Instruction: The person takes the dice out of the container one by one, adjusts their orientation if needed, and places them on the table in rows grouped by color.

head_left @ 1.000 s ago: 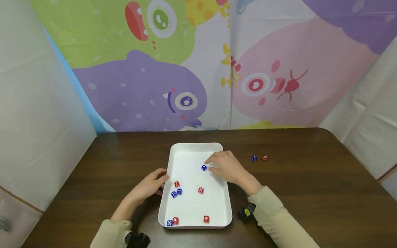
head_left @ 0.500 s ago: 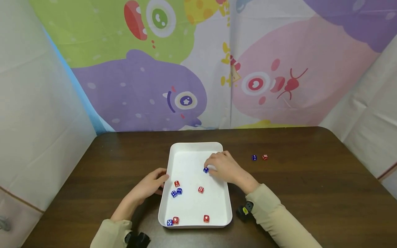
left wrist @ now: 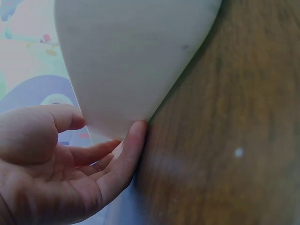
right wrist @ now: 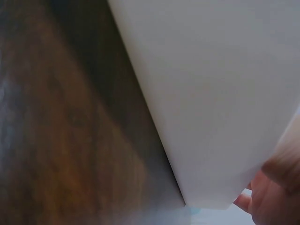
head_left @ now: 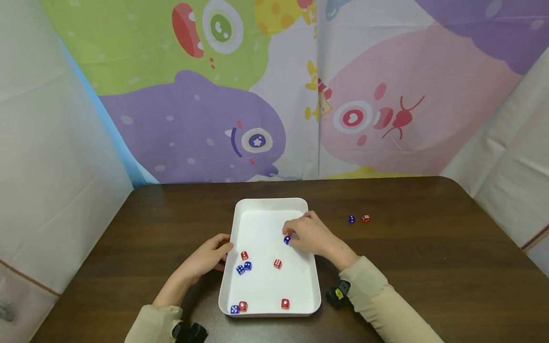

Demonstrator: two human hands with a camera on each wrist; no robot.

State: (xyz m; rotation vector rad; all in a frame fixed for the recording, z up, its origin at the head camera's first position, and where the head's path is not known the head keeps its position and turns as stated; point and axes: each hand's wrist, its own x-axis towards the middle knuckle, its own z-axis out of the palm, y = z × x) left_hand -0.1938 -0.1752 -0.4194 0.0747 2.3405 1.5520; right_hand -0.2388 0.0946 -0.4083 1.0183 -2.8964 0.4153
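A white tray [head_left: 261,290] stands on the table with red and blue dice in it. My right hand [head_left: 310,233] reaches over the tray's right rim and pinches a blue die [head_left: 287,241] between thumb and fingers. At the left side, my left hand [head_left: 210,255] holds the tray, its thumb at the rim. In the left wrist view the fingers [left wrist: 133,140] bend against the tray's outer wall [left wrist: 136,61]. In the right wrist view the tray wall [right wrist: 211,93] hides most of the right hand [right wrist: 276,187], and the die is out of sight.
Inside the tray, a red die [head_left: 244,256] lies near two blue dice [head_left: 240,269], with another red die [head_left: 278,264] right of them. Several dice lie along the near end. Beyond the tray, a blue die [head_left: 351,219] and a red die [head_left: 366,218] rest on the table [head_left: 429,252].
The right hand has closed its thumb and fingers on the blue die, which has shifted slightly nearer and to the right. The left hand and the tray have stayed in place.
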